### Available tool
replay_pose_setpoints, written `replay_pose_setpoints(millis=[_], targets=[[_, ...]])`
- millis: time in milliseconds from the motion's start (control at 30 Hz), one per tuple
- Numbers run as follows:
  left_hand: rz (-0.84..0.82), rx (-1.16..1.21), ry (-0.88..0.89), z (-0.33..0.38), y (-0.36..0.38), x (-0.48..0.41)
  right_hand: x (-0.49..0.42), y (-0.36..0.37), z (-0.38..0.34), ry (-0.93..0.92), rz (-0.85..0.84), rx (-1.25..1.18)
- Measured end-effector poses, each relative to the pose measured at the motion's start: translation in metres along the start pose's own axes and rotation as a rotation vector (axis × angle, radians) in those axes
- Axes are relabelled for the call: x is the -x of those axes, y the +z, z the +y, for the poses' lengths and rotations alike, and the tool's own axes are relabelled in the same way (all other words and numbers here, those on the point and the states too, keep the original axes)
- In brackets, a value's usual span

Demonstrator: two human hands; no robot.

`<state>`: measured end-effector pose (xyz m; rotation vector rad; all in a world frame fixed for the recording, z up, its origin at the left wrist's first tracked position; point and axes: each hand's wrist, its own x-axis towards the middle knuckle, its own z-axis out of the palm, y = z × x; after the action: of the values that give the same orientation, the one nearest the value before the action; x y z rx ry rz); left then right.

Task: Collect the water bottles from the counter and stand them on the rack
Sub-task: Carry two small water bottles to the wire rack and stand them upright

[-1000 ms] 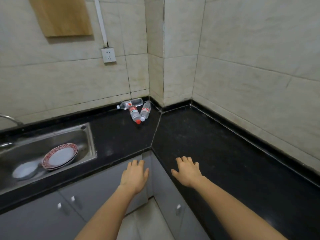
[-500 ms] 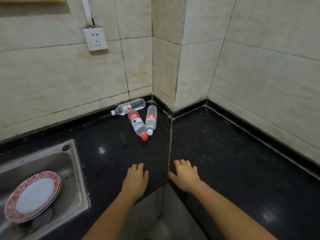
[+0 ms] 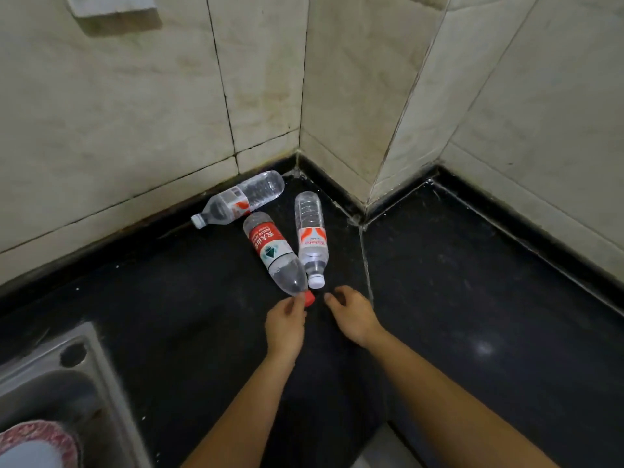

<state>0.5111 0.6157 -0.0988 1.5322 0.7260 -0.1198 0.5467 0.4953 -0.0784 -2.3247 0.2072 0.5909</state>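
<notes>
Three clear water bottles lie on their sides on the black counter [image 3: 472, 298], in the corner by the tiled wall. The red-label bottle [image 3: 273, 253] points its red cap toward me. Beside it on the right lies a bottle with an orange-and-white label and a white cap [image 3: 311, 236]. A third bottle [image 3: 241, 199] lies along the back wall. My left hand [image 3: 285, 324] has its fingertips at the neck and red cap of the red-label bottle, with no closed grip showing. My right hand [image 3: 351, 315] hovers just below the white cap, fingers loosely curled, holding nothing. No rack is in view.
A steel sink [image 3: 50, 376] sits at the lower left with a red-rimmed plate [image 3: 37, 440] in it. A wall socket [image 3: 111, 5] is at the top left. Tiled walls close off the corner behind the bottles.
Both hands have moved forward over the counter to the bottles' caps. The view has come closer to the corner and tilted down.
</notes>
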Motion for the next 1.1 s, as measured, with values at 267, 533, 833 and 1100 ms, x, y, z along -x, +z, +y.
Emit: replay_pose_setpoints(millis=[267,533,833,1100], targets=[[-0.167,0.474,-0.378,-0.003,0.008,-0.026,-0.042,0.016,-0.022,0.153,-0.009,-0.349],[-0.194,0.428,-0.359,-0.005,0.008,-0.025,-0.041,0.017,-0.023,0.239,-0.046,-0.480],[0.078,-0.188,-0.134,-0.017,-0.032,0.034,0.044,0.008,0.019,0.324,0.003,-0.422],[0.206,-0.513,0.300,0.023,-0.058,0.088,0.111,-0.048,0.034,0.073,0.426,-0.301]])
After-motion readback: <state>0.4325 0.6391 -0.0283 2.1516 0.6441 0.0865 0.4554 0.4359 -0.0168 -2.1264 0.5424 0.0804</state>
